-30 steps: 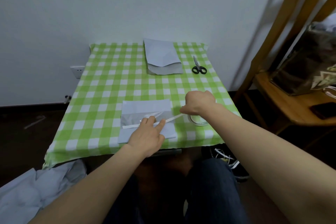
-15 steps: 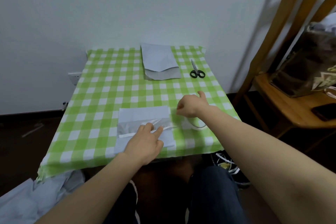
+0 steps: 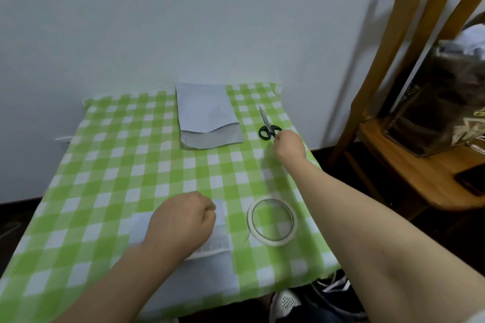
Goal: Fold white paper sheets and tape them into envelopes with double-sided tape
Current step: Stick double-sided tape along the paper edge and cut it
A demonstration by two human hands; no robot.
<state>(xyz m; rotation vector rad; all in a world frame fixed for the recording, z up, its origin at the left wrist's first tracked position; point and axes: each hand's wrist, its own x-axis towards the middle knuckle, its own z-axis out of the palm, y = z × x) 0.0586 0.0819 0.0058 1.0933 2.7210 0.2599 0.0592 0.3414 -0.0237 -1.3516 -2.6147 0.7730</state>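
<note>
The taping step seems to be in hand, and a cut looks due next. The counter [image 3: 118,165] wears a soft cloth of green and white checks that hangs over its near edge; beside it on the right stands a smooth, varnished wooden chair [image 3: 420,8]. At the far side of the counter lies a flat pile of folded white paper [image 3: 207,113], its top piece showing a pointed flap, probably envelopes already made. Near the front edge lies the sheet being worked [image 3: 223,244], thin, matt and creased flat. The left hand [image 3: 183,220] rests on it with the fingers curled into a loose fist; whether they pinch a tape end is hidden. Just right of the sheet the tape roll [image 3: 273,221] lies flat, a thin pale ring with a wide open middle. Well beyond it the right hand [image 3: 288,143] is at the black handles of the scissors [image 3: 267,126], whose slim metal blades point at the wall; its fingers are bent, but I cannot tell if they grip yet. The next move likely needs the loops taken firmly and the scissors brought back to the roll.
</note>
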